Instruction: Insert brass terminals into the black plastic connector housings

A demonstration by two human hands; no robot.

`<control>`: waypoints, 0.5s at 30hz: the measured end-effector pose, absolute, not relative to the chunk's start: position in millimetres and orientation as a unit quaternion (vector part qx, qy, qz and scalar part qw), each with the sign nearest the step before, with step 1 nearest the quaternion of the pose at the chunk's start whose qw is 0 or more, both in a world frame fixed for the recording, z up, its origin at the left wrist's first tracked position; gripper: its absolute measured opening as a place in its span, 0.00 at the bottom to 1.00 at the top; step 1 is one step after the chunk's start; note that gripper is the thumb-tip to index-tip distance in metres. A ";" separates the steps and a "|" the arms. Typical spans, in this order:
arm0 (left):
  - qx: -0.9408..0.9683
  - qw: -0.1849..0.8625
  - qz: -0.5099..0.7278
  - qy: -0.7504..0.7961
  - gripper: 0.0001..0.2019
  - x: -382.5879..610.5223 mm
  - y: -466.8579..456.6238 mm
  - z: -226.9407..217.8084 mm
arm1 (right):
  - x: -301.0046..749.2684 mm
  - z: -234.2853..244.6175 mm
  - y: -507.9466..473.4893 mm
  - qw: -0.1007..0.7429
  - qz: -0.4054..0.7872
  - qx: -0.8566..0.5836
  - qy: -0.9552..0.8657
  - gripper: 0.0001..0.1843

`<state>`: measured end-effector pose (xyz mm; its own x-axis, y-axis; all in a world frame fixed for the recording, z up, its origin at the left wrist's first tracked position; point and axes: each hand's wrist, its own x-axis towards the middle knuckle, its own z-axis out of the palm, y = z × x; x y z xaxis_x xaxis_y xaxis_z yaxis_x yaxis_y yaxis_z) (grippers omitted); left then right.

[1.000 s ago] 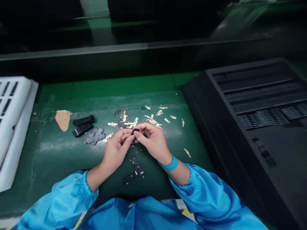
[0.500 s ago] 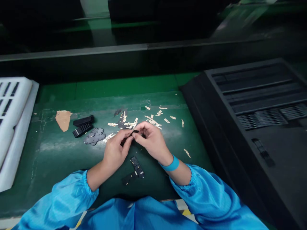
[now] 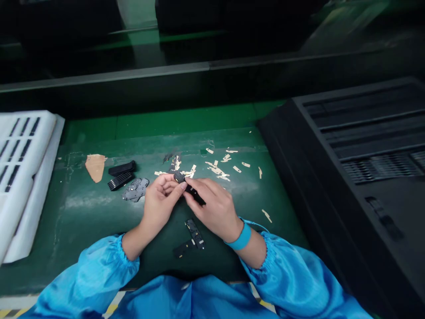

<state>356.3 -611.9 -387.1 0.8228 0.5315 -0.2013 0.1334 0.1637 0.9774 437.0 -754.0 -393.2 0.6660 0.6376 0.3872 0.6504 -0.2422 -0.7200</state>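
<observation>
Between my two hands is a narrow black plastic part (image 3: 194, 193), tilted, its upper end poking out above the fingertips. My left hand (image 3: 161, 198) pinches that upper end between thumb and fingers. My right hand (image 3: 214, 204) is closed around its lower length, with fingers covering much of it. On the mat below, two flat black parts (image 3: 195, 235) with small pale spots lie touching at an angle. Just beyond the fingers are scattered pale thin strips (image 3: 216, 169). Left of my left hand lie dark grey flat plates (image 3: 136, 189).
Black strip bundles (image 3: 121, 180) and a brown cardboard piece (image 3: 95, 167) lie on the green mat (image 3: 89, 221) at left. White foam trays (image 3: 29, 177) with slots stand at the left edge. A large black tray (image 3: 375, 212) holding rows of dark parts borders the right.
The black part has turned between my fingers and shows more of its length. My right hand has shifted slightly down and right. The whole view has moved a little.
</observation>
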 end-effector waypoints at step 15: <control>0.660 0.691 0.150 0.253 0.14 357.6 -604.1 -387.8 | 438.4 -394.9 -753.0 0.613 0.209 -0.723 -0.240 0.10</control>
